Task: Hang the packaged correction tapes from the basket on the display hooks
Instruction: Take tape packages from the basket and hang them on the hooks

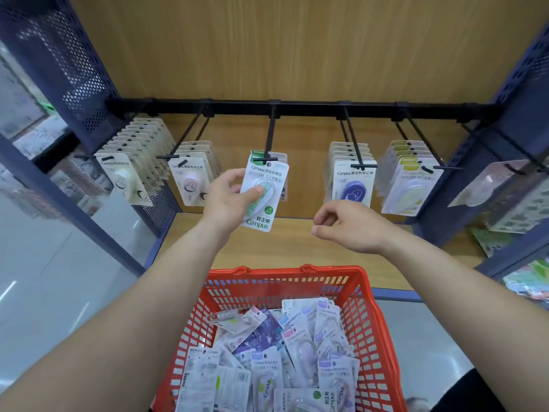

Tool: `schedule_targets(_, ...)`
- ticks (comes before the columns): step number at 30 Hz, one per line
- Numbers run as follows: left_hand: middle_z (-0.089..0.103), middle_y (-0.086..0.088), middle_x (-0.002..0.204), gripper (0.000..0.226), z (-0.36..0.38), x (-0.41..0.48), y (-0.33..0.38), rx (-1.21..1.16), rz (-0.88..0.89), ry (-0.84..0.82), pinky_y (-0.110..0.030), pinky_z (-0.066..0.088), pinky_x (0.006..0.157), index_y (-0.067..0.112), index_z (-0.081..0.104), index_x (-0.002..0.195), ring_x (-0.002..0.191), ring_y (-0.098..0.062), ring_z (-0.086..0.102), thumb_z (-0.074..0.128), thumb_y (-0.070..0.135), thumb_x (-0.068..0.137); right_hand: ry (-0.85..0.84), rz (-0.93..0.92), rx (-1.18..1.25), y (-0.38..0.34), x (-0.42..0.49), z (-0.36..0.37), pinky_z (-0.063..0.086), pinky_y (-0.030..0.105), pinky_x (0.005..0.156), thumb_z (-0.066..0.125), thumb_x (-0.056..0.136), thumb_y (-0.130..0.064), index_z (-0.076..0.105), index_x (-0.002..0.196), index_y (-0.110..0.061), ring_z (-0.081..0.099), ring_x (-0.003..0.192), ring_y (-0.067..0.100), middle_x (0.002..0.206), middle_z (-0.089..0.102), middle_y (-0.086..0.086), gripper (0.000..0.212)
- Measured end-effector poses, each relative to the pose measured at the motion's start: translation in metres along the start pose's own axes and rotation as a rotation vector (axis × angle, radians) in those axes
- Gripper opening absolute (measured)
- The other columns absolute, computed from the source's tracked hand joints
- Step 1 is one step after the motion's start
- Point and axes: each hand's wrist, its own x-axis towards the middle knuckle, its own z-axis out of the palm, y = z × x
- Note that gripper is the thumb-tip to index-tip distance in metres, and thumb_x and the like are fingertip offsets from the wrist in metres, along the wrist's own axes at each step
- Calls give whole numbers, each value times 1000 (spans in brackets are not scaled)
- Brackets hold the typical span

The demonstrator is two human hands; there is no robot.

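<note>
My L hand (228, 200) pinches the green correction tape pkg (263, 185), thumb on its blister, at 12 o'clock w/ its top at the tip of the centre hook (269, 135). My R hand (347, 226) hangs at the pkg's 4 o'clock, fingers loosely curled, holding nothing. At 6 o'clock, below both hands, is the red basket (368, 295) w/ more pkgs (285, 349) heaped inside.

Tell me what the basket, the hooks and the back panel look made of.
Basket: red moulded plastic, seemingly, with a slotted lattice wall and slight gloss. Hooks: probably metal rod painted matt black, thin and straight. Back panel: wood or wood-look laminate; pale grain streaks show, which is unclear.
</note>
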Motion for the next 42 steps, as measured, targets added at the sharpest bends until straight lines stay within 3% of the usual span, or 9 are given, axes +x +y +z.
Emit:
schedule_targets(3,78,7,97,27,0,0,-4,8,10,-5,-30,62,65,27,65,112,82,-8,76,72,9,94,-16,-6,-14,-2,3,3,48,20,74,70,91,-43,66,103,-25,63,92,5,98,67,-11,22)
schedule_targets(9,76,-4,109,31,-7,-1,-7,14,-4,-17,-47,64,78,23,67,124,93,-22,76,70,12,95,-44,10,-26,-4,9,9,53,32,88,70,90,-45,66,102,-26,65,96,9,100,68,-10,23)
schedule_targets(17,79,10,98,22,6,9,-11,57,22,0,-48,64,79,37,74,105,90,-17,77,65,18,100,-85,52,-97,4,10,21,54,35,87,70,89,-45,65,100,-26,65,94,12,96,66,-12,22)
schedule_targets(20,77,10,109,23,9,15,-18,119,14,-2,-43,61,90,31,71,119,102,-17,74,67,24,98,-103,65,-153,8,9,27,54,36,86,70,89,-46,65,99,-25,65,93,15,96,67,-8,24)
schedule_targets(23,65,2,133,67,3,14,-23,282,-44,26,-33,45,108,16,49,150,126,-17,60,72,41,92,-136,74,-209,10,7,32,55,37,85,68,89,-46,62,99,-26,65,93,18,98,69,-6,23)
schedule_targets(27,65,-2,134,63,-19,-5,-30,466,-34,27,-27,41,98,16,49,149,123,-19,58,70,41,94,-161,77,-303,5,-8,42,52,35,86,64,92,-46,61,105,-27,63,100,18,106,67,-7,24)
schedule_targets(34,68,2,127,42,-46,-96,-97,892,-36,-300,-27,49,94,18,63,135,107,-16,66,66,34,96,-312,82,-547,27,-54,89,51,35,79,58,92,-45,60,101,-26,64,103,24,107,69,-2,21)
schedule_targets(36,66,1,130,39,-56,-122,-129,1008,-59,-424,-24,45,91,18,63,133,108,-17,64,65,33,97,-372,94,-577,41,-65,109,44,33,77,55,96,-46,59,115,-26,60,111,25,118,65,0,28)
schedule_targets(42,67,2,119,36,-75,-168,-202,995,-195,-483,-32,49,92,17,64,126,102,-19,64,67,35,95,-433,207,-311,83,-83,185,50,37,93,63,94,-40,57,128,-16,59,116,25,125,61,4,41)
